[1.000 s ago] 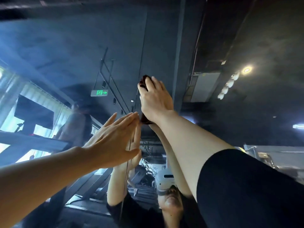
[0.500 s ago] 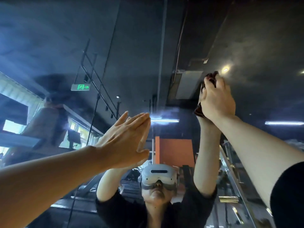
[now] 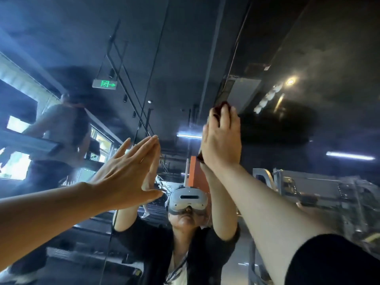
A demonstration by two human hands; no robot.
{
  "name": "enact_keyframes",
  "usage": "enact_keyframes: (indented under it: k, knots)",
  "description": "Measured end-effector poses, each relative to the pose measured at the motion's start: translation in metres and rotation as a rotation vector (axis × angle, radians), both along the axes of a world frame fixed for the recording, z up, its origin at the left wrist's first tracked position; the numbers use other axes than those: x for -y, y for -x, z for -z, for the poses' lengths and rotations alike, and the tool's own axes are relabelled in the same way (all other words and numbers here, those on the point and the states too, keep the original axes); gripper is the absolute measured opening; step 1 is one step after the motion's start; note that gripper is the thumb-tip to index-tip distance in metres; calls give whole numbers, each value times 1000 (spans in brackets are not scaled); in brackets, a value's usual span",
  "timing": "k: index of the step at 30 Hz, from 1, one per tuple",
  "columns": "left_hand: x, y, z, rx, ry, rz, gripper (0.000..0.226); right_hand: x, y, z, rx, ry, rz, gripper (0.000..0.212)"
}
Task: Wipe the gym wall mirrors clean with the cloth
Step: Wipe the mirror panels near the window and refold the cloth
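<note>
Left hand [image 3: 125, 171] spread flat, fingers straight, pressed against the mirror [image 3: 308, 58]. Right hand [image 3: 223, 140] raised higher, fingers pressing a dark red cloth [image 3: 218, 112] to the glass, cloth mostly hidden behind the palm.

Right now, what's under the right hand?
A dark red cloth between the right hand and the mirror. Only its edges show above the fingers and at the wrist; the rest is covered.
</note>
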State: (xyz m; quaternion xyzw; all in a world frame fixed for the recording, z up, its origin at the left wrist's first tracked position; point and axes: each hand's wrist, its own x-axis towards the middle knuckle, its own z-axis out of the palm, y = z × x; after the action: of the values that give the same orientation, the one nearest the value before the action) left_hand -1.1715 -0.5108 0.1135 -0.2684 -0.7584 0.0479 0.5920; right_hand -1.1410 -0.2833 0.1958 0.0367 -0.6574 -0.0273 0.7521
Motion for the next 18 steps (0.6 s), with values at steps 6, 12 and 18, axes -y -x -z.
enact_keyframes:
  k: [6, 12, 18]
  knots:
    - [11, 5, 16, 29, -45, -37, 127, 87, 23, 44, 116, -324, 57, 52]
    - [-11, 3, 21, -49, 22, -27, 126, 9, 1, 31, 77, -272, 100, 43]
    - [-33, 1, 33, -44, 23, 16, 122, -101, -51, 39, 4, 114, 144, 41]
